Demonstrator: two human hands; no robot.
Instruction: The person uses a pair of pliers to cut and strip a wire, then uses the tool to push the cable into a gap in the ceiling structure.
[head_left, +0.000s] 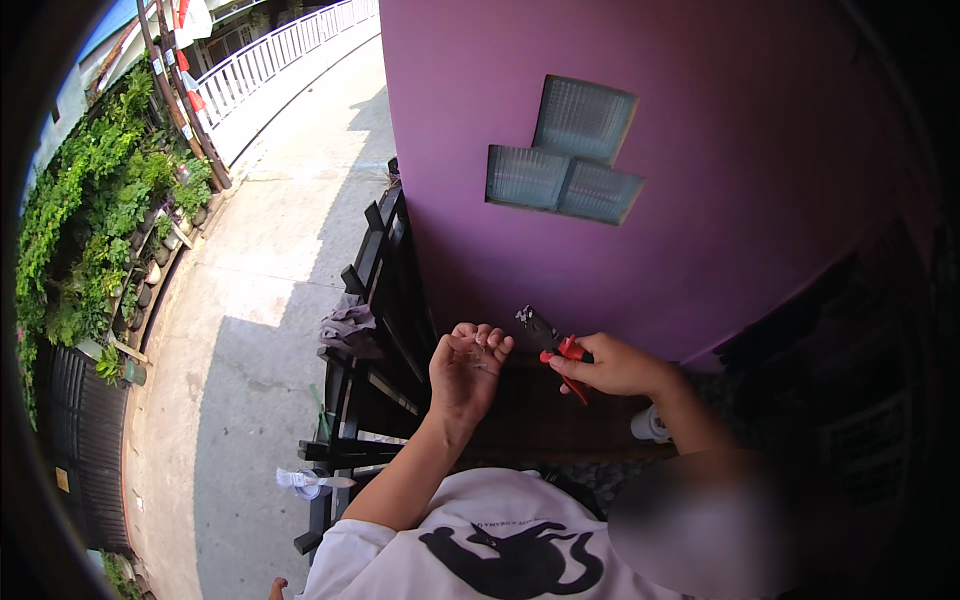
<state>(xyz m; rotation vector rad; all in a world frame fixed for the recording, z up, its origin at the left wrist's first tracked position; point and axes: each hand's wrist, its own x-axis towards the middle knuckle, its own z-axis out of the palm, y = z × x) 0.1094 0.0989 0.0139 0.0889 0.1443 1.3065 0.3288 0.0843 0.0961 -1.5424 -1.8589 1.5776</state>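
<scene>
My right hand (610,366) is closed around pliers (567,355) with red handles and dark jaws. A small crumpled greyish-white scrap (526,315) sits at the tip of the jaws, which point up and to the left. To the left of the pliers, my left hand (466,372) is held palm up with its fingers curled inward. Something thin and pale shows in that palm, too small to name. The two hands are apart, in front of the purple wall's lower part.
A black slatted fence (372,260) runs along my left, with a grey rag (348,325) draped over it. Lower down, a paintbrush (312,481) rests on a round container. A white cup-like container (650,424) stands below my right forearm. The purple wall (460,100) rises ahead.
</scene>
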